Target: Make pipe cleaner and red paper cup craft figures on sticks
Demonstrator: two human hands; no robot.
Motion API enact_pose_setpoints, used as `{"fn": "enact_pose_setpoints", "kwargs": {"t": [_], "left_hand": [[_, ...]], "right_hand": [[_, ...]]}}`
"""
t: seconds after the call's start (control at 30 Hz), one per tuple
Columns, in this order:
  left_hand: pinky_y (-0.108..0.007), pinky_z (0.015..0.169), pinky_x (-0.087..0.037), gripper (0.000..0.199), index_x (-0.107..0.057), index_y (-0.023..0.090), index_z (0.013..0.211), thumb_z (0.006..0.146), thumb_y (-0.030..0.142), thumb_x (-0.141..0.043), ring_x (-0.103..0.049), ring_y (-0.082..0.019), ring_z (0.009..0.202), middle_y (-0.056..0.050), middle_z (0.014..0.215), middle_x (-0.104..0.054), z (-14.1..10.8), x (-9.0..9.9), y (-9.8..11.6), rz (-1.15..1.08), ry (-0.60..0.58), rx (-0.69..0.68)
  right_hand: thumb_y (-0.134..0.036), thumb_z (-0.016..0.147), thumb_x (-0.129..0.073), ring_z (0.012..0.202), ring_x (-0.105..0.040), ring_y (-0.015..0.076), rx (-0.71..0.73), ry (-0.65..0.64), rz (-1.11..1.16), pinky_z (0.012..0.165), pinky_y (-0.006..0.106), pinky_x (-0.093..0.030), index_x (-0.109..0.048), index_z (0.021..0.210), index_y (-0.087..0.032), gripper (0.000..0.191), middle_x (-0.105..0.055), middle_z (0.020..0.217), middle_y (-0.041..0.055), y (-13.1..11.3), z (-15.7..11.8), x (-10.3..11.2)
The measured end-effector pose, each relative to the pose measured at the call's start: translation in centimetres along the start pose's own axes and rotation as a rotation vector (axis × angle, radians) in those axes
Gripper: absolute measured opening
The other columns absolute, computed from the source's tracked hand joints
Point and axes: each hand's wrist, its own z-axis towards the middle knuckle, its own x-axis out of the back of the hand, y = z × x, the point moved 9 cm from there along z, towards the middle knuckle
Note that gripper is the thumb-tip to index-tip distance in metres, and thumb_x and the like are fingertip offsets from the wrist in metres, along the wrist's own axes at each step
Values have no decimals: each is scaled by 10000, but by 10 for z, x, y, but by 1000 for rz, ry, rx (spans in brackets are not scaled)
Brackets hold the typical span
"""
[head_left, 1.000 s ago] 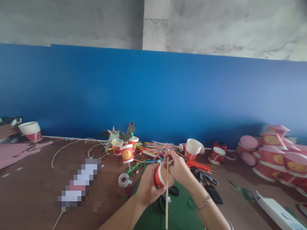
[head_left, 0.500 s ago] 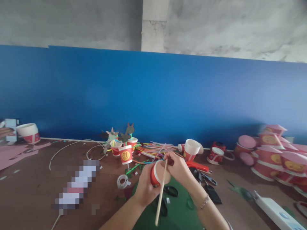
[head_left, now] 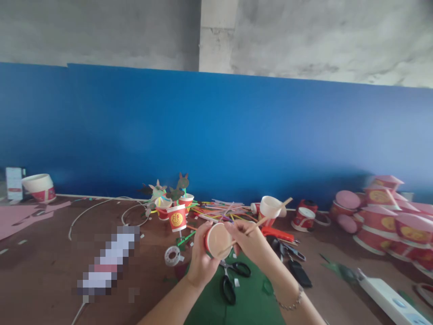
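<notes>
My left hand [head_left: 200,259] is wrapped around a red paper cup [head_left: 219,241], whose round beige end with a white rim faces me. In my right hand [head_left: 245,234] is a wooden chopstick [head_left: 262,222], pinched between the fingers. Its lower tip rests at or close to the beige end of the cup, and its other end points up to the right. Below the hands, black-handled scissors [head_left: 228,293] lie open on a green sheet [head_left: 250,302].
Red cups with plant-like cutouts [head_left: 177,220] and colored straws [head_left: 219,210] sit behind the hands. A tape roll [head_left: 172,256] lies left, an orange-red tool [head_left: 279,234] right. Pink-topped cups [head_left: 375,225] are stacked far right near a white power strip [head_left: 389,298]. A blue partition [head_left: 216,135] stands behind.
The chopstick has swung from pointing down toward me to slanting up right, its lower tip now at the cup's end. The cup has turned to face me, and a hand at far left is gone.
</notes>
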Motion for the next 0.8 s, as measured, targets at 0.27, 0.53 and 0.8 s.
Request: {"fn": "enact_pose_setpoints", "kwargs": {"t": [0.27, 0.53, 0.8], "left_hand": [[-457, 933, -450, 601, -387, 225, 1239, 723, 211, -695, -514, -271, 1117, -121, 1187, -499, -2, -2, 23, 60, -43, -189], [-480, 898, -462, 604, -390, 216, 1231, 698, 214, -675, -529, -280, 1050, -110, 1123, -512, -5, -2, 16, 186, -29, -208], [-475, 935, -437, 644, -407, 244, 1243, 670, 225, -701, -540, -281, 1066, -96, 1132, -542, -4, 0, 12, 138, -32, -233]], "right_hand": [[-466, 820, -543, 298, -380, 79, -84, -38, -81, 355, 197, -290, -383, 476, -213, 456, -449, 311, -50, 5, -6, -7], [-455, 758, -617, 299, -450, 100, -192, -59, -125, 342, 187, -303, -569, 581, -192, 321, -513, 333, -37, 14, -10, -20], [-437, 769, -591, 314, -447, 98, -156, -80, -106, 353, 200, -308, -580, 509, -189, 360, -524, 363, -20, 11, -10, -32]]}}
